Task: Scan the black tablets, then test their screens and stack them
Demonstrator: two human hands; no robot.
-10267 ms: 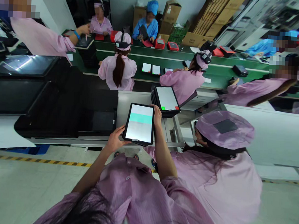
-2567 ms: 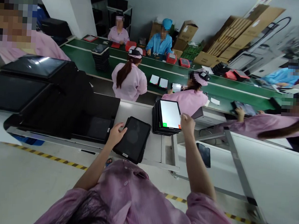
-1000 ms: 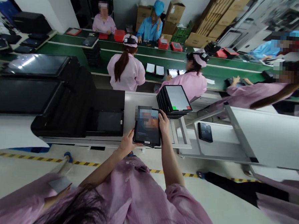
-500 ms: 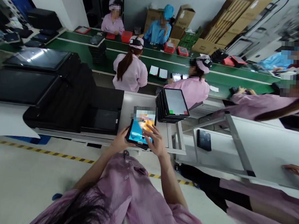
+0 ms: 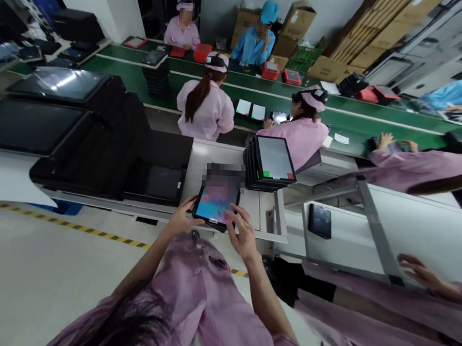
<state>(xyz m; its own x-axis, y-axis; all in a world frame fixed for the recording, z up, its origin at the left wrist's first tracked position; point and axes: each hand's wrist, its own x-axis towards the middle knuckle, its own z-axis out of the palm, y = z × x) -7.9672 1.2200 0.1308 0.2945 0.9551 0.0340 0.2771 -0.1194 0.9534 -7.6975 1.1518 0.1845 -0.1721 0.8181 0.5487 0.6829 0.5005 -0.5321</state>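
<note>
Tablet sits over the worktop's near edge, tilt unclear, screen toward the wearer, presumably for reading. Hands apart: left hand clamped on its left edge, likely steadying; right hand loose, fingers spread at the lower right, contact unclear. Just beyond, right: tablet stack, lit screen up, probably for easy viewing. Farther: co-workers along the green conveyor.

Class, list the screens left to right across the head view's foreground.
Large black glossy rectangular screen, flat black tablet with white label, black-framed tablet lit blue and pink, pale-topped stack of black tablets, dark tablet on white shelf.
</note>
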